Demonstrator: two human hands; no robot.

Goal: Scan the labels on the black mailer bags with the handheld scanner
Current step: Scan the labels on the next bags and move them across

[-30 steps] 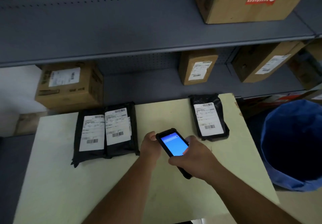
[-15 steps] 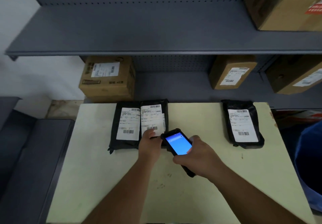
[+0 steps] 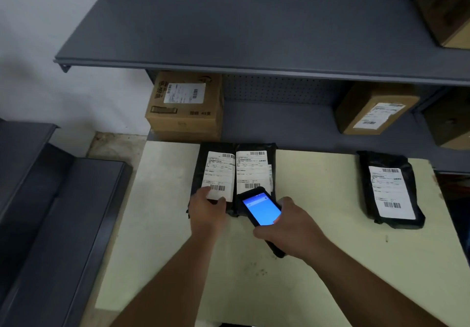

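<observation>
Two black mailer bags lie side by side at the back of the pale table (image 3: pixel 165 237), a left bag (image 3: pixel 203 164) and a right bag (image 3: pixel 254 169), each with a white label. A third black bag (image 3: pixel 391 189) lies apart at the right. My left hand (image 3: pixel 207 212) rests on the near end of the left bag, fingers on its label by the barcode. My right hand (image 3: pixel 292 227) grips the black handheld scanner (image 3: pixel 259 207), its blue screen lit, its head over the near end of the right bag.
Grey metal shelves stand behind the table, with a cardboard box (image 3: pixel 185 108) at the left and another box (image 3: pixel 373 108) at the right on the lower shelf. A dark grey bench or cabinet (image 3: pixel 50 212) sits left of the table.
The view has swung left. My left hand has left the scanner and reached forward onto the left bag's label. The scanner has moved forward over the right bag's near end.
</observation>
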